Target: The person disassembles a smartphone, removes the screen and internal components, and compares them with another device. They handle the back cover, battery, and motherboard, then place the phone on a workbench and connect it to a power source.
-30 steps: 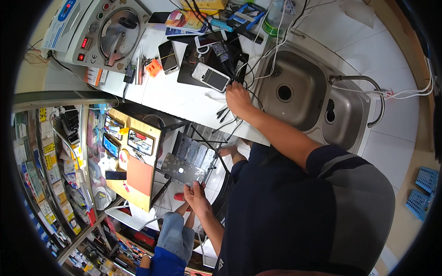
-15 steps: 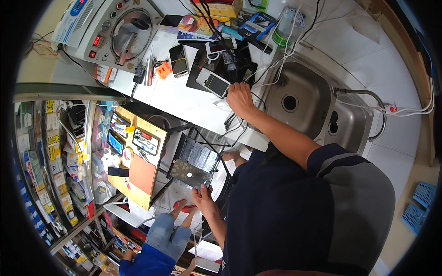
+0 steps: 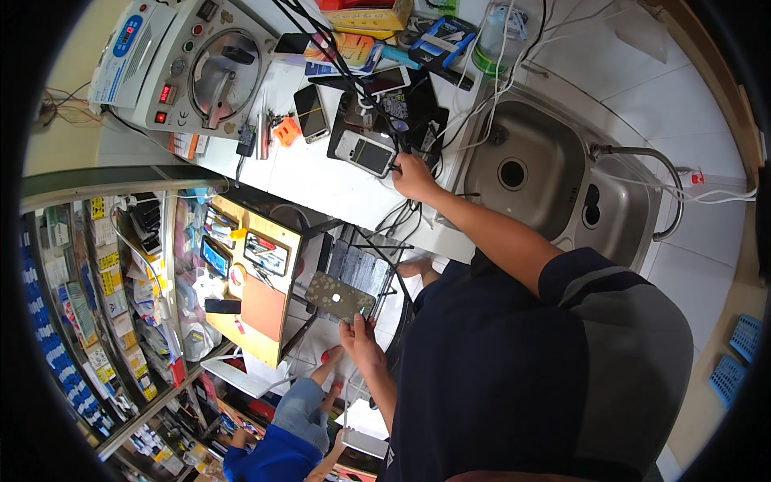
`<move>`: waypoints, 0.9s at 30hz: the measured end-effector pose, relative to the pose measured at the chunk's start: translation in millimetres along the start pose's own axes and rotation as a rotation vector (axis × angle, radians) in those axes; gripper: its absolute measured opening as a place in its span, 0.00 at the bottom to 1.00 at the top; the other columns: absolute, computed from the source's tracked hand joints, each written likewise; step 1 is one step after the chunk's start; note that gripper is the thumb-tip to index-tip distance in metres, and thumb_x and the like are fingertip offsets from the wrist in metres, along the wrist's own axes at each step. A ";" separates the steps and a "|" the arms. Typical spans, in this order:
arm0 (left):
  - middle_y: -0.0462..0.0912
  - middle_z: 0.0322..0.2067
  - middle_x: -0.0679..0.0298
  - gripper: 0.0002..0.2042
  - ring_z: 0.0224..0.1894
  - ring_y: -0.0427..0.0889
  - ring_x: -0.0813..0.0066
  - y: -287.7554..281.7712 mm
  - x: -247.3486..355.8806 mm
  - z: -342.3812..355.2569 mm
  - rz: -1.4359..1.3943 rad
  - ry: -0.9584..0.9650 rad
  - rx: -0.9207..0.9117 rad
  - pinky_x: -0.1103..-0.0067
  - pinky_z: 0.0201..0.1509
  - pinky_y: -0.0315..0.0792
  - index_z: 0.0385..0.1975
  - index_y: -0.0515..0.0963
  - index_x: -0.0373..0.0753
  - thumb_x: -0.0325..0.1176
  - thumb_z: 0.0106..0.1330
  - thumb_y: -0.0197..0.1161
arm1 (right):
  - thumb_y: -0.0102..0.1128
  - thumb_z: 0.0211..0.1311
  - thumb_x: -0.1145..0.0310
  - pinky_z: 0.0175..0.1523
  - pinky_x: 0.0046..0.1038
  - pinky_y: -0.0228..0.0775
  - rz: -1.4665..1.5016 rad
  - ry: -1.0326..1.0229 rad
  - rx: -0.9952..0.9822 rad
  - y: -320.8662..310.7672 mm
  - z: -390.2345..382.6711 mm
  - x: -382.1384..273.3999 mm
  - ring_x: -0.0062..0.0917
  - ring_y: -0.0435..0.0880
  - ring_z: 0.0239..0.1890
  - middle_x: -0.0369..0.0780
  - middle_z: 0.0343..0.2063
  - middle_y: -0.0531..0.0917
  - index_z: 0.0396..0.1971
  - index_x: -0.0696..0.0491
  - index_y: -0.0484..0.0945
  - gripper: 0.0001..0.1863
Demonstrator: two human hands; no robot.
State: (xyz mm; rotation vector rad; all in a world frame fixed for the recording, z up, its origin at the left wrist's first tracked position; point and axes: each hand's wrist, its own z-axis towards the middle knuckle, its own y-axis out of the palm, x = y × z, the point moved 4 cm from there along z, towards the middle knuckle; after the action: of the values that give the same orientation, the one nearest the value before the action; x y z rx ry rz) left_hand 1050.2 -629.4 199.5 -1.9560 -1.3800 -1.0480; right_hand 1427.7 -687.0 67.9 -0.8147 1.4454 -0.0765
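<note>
My left hand (image 3: 363,347) grips the near end of a dark phone (image 3: 339,299) with a light spotted back and a pale round mark. The phone is held out over the floor beside the bench. On the bench's edge my right hand (image 3: 414,175) is closed, pinching what looks like the end of a black cable (image 3: 389,120); its fingertips are partly hidden. Beside those fingers lies a phone with a white frame and dark screen (image 3: 365,153), on a dark mat. A second dark phone (image 3: 311,112) rests further left.
A steel sink (image 3: 526,149) with a curved tap (image 3: 658,165) adjoins the bench at right. A grey machine with a round lid (image 3: 225,76) stands at the far left. Below it are a wooden tool table (image 3: 265,309) and a seated person in blue (image 3: 277,450). Loose cables trail near my right hand.
The view has shifted slightly. Black cables now run down to my right hand, which has moved a little toward me. My left hand still holds the spotted phone, tilted slightly differently.
</note>
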 end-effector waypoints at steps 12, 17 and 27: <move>0.82 0.38 0.66 0.09 0.34 0.82 0.79 10.3 6.9 -1.1 0.016 -0.007 -0.015 0.81 0.43 0.79 0.51 0.74 0.35 0.30 0.77 0.62 | 0.67 0.66 0.68 0.35 0.37 0.80 -0.103 -0.432 0.102 -32.5 -8.1 9.3 0.40 0.88 0.30 0.44 0.34 0.88 0.41 0.55 0.85 0.09; 0.83 0.40 0.66 0.12 0.35 0.82 0.80 2.8 5.2 -8.8 0.007 0.030 -0.017 0.81 0.43 0.78 0.54 0.74 0.34 0.30 0.77 0.62 | 0.66 0.68 0.67 0.40 0.38 0.81 0.007 -0.354 -0.015 -36.8 -7.9 4.5 0.39 0.90 0.35 0.45 0.35 0.89 0.40 0.57 0.84 0.09; 0.84 0.41 0.67 0.11 0.37 0.82 0.80 -2.8 -11.5 -30.7 -0.008 0.031 -0.029 0.82 0.43 0.78 0.52 0.75 0.36 0.31 0.77 0.63 | 0.61 0.74 0.70 0.48 0.25 0.79 0.551 -0.203 -0.071 -175.0 9.2 -75.3 0.23 0.89 0.43 0.41 0.39 0.90 0.53 0.60 0.81 0.14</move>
State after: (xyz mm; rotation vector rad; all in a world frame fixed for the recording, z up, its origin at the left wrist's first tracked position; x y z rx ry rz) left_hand 1036.5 -658.3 207.4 -1.9477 -1.3648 -1.1029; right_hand 1496.4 -773.1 223.6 -0.4421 1.4371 0.4655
